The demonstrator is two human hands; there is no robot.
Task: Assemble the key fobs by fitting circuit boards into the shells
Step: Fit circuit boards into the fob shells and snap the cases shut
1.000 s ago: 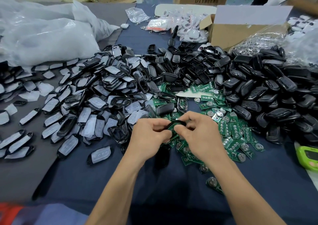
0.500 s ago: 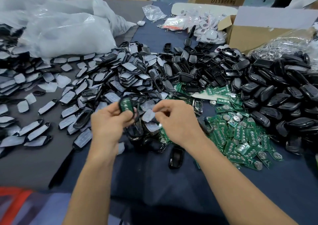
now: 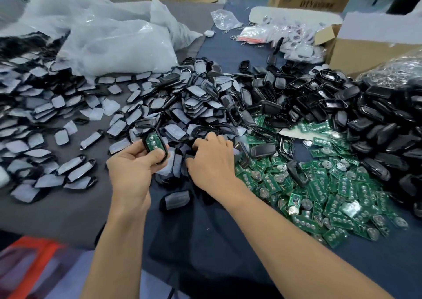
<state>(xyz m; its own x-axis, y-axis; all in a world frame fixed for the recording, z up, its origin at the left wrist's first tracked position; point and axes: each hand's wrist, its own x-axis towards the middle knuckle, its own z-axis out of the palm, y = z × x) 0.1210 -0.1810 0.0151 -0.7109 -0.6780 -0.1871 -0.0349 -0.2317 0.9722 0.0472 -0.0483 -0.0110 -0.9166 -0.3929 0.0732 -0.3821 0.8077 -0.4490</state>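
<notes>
My left hand (image 3: 131, 169) grips a black shell with a green circuit board seated in it (image 3: 153, 143), held up above the table. My right hand (image 3: 211, 162) reaches down into the pile of shells with grey pads (image 3: 182, 106), fingers curled around a dark shell piece (image 3: 188, 156) that is mostly hidden under them. Loose green circuit boards (image 3: 319, 191) lie heaped to the right of that hand. A single shell with a grey pad (image 3: 175, 200) lies between my forearms.
Black shell halves (image 3: 376, 125) are piled at the right. Grey-padded shells (image 3: 45, 116) spread over the left of the table. Big plastic bags (image 3: 109, 38) sit at the back left, cardboard boxes (image 3: 356, 52) at the back right.
My hands have parted. The left carried the shell with the board to the left and up; the right went down into the pile of padded shells. The camera view shifted left.
</notes>
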